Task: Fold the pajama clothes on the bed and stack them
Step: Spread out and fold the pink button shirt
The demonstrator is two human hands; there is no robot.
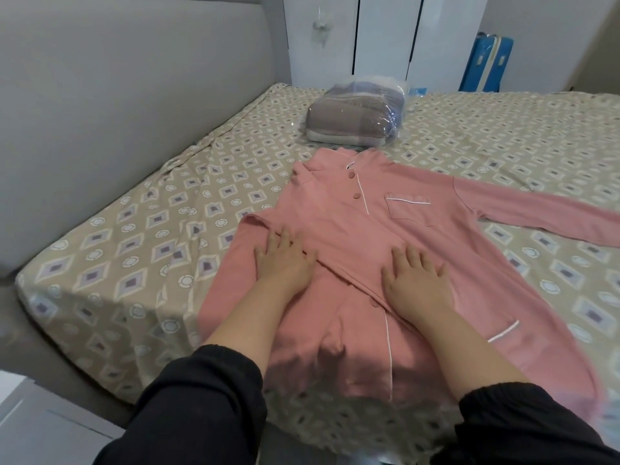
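Pink pajama top (pixel 335 209) flat under left hand (pixel 285 260), right hand (pixel 414 275).

No writing, label, brand or number can be read anywhere. The blue case (pixel 486 63), far beyond the right hand (pixel 414 280), carries small pale patches too blurred to read.

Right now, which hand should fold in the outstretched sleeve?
Right, probably. The sleeve lies out to the right of the top, nearer the right hand; the left hand presses the opposite side.
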